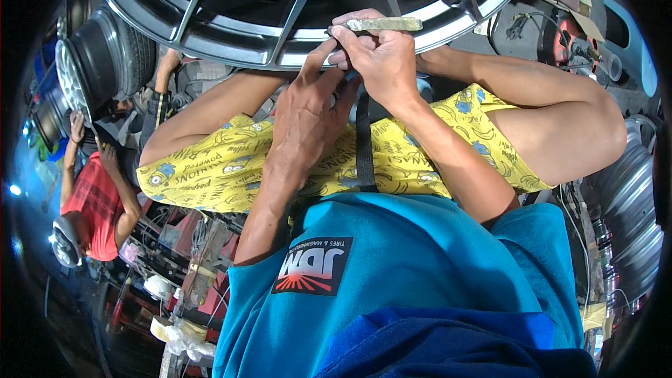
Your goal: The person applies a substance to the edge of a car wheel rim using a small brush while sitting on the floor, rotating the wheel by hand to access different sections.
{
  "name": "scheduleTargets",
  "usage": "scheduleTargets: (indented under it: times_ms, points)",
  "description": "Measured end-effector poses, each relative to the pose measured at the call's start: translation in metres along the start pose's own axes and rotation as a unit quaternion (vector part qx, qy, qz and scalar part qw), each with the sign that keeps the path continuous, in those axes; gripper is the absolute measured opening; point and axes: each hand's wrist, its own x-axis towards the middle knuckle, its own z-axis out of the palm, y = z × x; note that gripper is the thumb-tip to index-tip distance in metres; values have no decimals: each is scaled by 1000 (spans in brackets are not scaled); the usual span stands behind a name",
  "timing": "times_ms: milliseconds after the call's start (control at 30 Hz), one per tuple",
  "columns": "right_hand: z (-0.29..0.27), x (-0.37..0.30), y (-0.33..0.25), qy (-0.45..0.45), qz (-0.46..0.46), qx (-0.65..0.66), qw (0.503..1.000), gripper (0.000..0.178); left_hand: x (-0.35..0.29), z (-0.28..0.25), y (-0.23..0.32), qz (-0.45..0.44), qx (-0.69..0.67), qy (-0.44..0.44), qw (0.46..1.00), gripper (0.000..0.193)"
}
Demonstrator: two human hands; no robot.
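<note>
A grey alloy wheel rim with thin spokes stands in front of me, its lower edge near my crossed legs. My right hand is closed around a slim tool with a flat, pale yellowish handle. The handle points right, and the tool's dark end is at the rim's lip, mostly hidden by fingers. Just left of it, my left hand reaches up with its index finger stretched to the rim's lip beside the tool's dark end. The left thumb is apart from the fingers.
At the left, a person in a red top has hands by another wheel; a tyre is beside it. A red-and-black power tool with cords lies at the upper right. Silver rims are stacked at the right.
</note>
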Motion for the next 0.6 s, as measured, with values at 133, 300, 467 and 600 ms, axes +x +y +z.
scheduleTargets:
  times_ms: [133,300,467,600]
  points:
    - [0,0,-3,6,-44,-29,999,13,-1,1,-1,1,8,4,1000,20]
    - [-1,0,-3,-4,-26,-48,999,15,-1,1,-1,-2,2,-1,1000,22]
    - [0,-1,-4,-2,-21,-51,998,16,-1,2,-1,-2,0,3,1000,22]
    - [0,0,-1,-6,-34,-53,998,16,-2,2,-1,1,-4,2,1000,22]
